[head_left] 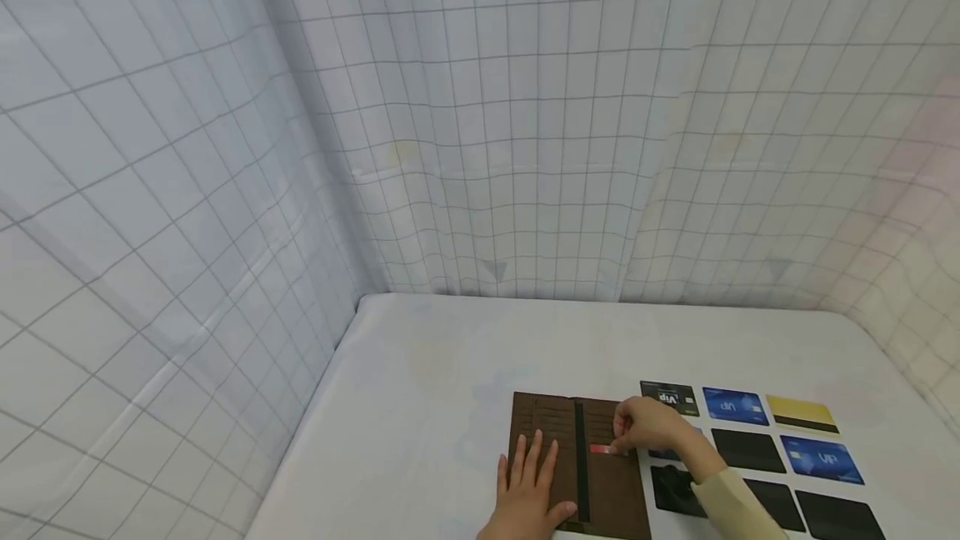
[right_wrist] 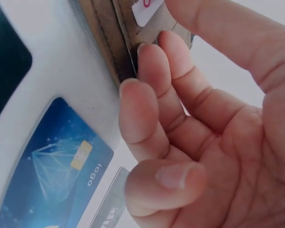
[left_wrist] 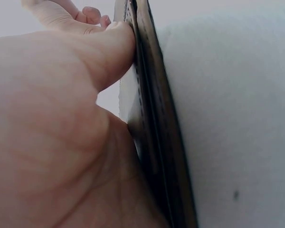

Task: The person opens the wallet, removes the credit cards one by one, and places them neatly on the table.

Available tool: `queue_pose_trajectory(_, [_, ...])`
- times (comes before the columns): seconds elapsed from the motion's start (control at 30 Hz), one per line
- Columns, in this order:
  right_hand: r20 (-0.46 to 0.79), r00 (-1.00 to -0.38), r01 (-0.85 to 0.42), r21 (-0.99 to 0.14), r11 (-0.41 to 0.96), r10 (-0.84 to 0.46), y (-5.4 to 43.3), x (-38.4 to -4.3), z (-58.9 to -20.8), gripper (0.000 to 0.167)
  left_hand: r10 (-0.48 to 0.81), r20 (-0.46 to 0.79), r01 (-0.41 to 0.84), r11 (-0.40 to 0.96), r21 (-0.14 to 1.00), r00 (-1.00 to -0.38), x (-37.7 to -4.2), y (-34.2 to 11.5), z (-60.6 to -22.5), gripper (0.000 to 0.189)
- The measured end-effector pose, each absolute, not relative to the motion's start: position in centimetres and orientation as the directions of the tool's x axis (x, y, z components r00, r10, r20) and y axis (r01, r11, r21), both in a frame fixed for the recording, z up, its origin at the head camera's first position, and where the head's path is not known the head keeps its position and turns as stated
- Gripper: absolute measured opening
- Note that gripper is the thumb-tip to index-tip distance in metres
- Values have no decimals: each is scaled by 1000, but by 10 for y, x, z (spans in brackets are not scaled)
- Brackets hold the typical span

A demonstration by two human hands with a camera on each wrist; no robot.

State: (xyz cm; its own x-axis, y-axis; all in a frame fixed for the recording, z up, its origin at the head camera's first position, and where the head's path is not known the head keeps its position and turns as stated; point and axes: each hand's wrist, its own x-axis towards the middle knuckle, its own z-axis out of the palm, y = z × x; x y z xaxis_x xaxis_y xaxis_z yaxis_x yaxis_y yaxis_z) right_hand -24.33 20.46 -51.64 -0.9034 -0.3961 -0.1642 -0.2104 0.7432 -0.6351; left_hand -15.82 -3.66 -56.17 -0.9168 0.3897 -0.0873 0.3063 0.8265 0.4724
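An open brown wallet (head_left: 618, 494) lies on the table, a dark strap (head_left: 582, 473) running down its middle. My left hand (head_left: 527, 492) rests on its left half with fingers spread. In the left wrist view the wallet's layered edge (left_wrist: 149, 71) runs beside the thumb and palm. Over the right half, my right hand (head_left: 647, 425) has curled fingers at the card slots. Its thumb and index finger are at a red-and-white card (head_left: 600, 448), mostly hidden in a slot. In the right wrist view the card's white corner (right_wrist: 147, 10) shows beside the thumb.
Right of the wallet, several cards lie in rows: a dark VIP card (head_left: 678, 395), blue cards (head_left: 735, 406), a yellow card (head_left: 799, 412) and black cards (head_left: 748, 450). The right forearm crosses over some. White gridded curtains (head_left: 510, 190) enclose the white table (head_left: 405, 432).
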Motion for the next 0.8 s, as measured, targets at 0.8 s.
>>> queue_pose_trajectory(0.8, [-201,-871,-259,-586,768,-447,201,-246,-514,24,437,17,374,748,549,-899,-157,-42,-565,77])
